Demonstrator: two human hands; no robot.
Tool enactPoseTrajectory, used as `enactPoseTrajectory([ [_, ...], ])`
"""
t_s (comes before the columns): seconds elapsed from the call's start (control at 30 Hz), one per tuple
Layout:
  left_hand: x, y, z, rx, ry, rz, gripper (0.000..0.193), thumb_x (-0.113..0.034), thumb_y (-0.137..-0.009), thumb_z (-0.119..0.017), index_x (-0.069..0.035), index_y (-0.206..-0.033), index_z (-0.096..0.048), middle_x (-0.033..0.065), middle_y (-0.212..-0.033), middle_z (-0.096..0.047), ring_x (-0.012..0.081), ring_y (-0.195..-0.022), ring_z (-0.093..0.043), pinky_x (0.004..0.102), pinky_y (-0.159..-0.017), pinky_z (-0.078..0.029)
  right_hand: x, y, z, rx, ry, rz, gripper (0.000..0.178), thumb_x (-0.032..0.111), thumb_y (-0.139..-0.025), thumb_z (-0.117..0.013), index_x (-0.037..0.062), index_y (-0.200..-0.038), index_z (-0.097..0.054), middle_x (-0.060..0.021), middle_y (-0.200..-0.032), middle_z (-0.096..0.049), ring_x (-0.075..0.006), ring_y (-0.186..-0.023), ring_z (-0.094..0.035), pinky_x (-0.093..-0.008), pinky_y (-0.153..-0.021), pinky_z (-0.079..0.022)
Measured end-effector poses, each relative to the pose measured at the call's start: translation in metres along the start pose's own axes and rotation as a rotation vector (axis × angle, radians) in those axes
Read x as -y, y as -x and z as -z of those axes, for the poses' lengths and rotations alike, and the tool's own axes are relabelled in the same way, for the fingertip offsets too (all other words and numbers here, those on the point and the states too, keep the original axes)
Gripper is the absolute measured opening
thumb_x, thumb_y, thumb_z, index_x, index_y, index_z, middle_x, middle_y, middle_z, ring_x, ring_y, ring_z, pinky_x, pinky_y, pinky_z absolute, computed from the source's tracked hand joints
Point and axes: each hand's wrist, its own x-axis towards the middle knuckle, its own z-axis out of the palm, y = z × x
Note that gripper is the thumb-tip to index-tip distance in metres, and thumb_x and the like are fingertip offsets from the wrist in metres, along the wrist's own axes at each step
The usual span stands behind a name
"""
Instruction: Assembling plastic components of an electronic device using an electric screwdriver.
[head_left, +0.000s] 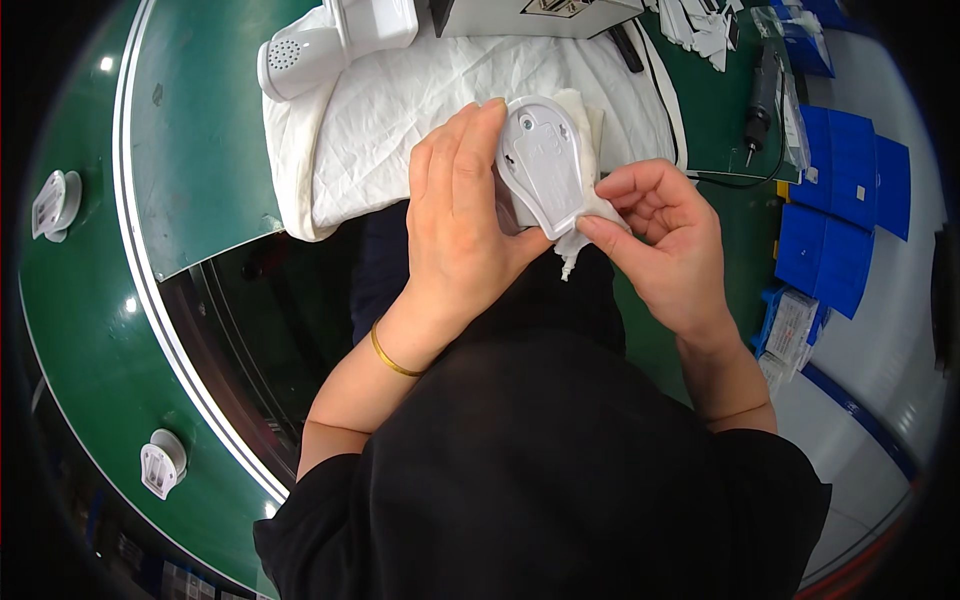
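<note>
1. Up front, the left hand (462, 215) is closed around a white plastic part (545, 160), held above the lap.
2. Beside it, the right hand (662, 235) pinches a white cloth (590, 215) against the part's edge.
3. Behind lies a white sheet (400, 110) on the green table (200, 130).

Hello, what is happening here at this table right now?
A person holds a white plastic part in the left hand, its flat underside facing up. The right hand pinches a white cloth against the part's lower edge. Both are held over a white sheet on the green workbench. Two similar white parts lie on the green conveyor at the left.
</note>
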Motion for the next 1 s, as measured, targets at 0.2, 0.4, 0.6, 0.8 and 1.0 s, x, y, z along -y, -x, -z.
enactPoseTrajectory([
  [0.2, 0.002, 0.004, 0.000, 0.002, 0.020, 0.024, 0.095, -0.015, -0.054, -0.092, 0.004, -0.136, -0.048, 0.0220, -0.123, -0.059, 0.0393, -0.108, -0.059, 0.0464, -0.091, -0.050, 0.013, -0.003, 0.000, 0.055, 0.052, -0.103, 0.024, -0.006, -0.084, -0.074, -0.0005, -0.103, -0.060, -0.0046, -0.099, -0.065, -0.0086, -0.090, -0.064, -0.0229, -0.083, -0.054],
  [0.4, 0.002, 0.003, 0.001, -0.003, 0.026, 0.000, 0.094, -0.014, -0.054, -0.092, 0.003, -0.135, -0.049, 0.0211, -0.122, -0.060, 0.0393, -0.111, -0.060, 0.0458, -0.091, -0.051, 0.011, -0.002, -0.003, 0.026, 0.051, -0.128, 0.024, -0.005, -0.083, -0.075, -0.0009, -0.103, -0.061, -0.0049, -0.097, -0.066, -0.0085, -0.088, -0.064, -0.0223, -0.082, -0.054],
  [0.6, 0.001, 0.003, 0.001, -0.016, 0.026, -0.004, 0.093, -0.013, -0.054, -0.091, 0.003, -0.135, -0.049, 0.0200, -0.121, -0.061, 0.0392, -0.113, -0.060, 0.0454, -0.093, -0.050, 0.008, 0.000, -0.005, 0.000, -0.012, -0.153, 0.024, -0.004, -0.083, -0.075, -0.0010, -0.103, -0.061, -0.0047, -0.096, -0.066, -0.0077, -0.087, -0.064, -0.0217, -0.080, -0.054],
  [0.8, 0.007, 0.007, -0.001, -0.015, 0.055, -0.044, 0.096, -0.014, -0.054, -0.094, 0.000, -0.137, -0.048, 0.0165, -0.128, -0.059, 0.0351, -0.113, -0.058, 0.0430, -0.095, -0.049, 0.012, -0.007, 0.000, 0.122, 0.052, -0.179, 0.024, -0.003, -0.084, -0.075, -0.0008, -0.103, -0.061, -0.0038, -0.095, -0.066, -0.0071, -0.086, -0.064, -0.0213, -0.080, -0.053],
  [1.0, 0.007, 0.008, 0.001, 0.005, 0.089, -0.004, 0.095, -0.013, -0.056, -0.094, 0.000, -0.137, -0.047, 0.0167, -0.129, -0.059, 0.0350, -0.114, -0.059, 0.0423, -0.096, -0.050, 0.015, -0.008, -0.002, 0.124, 0.084, -0.168, 0.024, -0.003, -0.084, -0.075, -0.0011, -0.103, -0.062, -0.0035, -0.094, -0.067, -0.0067, -0.085, -0.064, -0.0209, -0.080, -0.053],
])
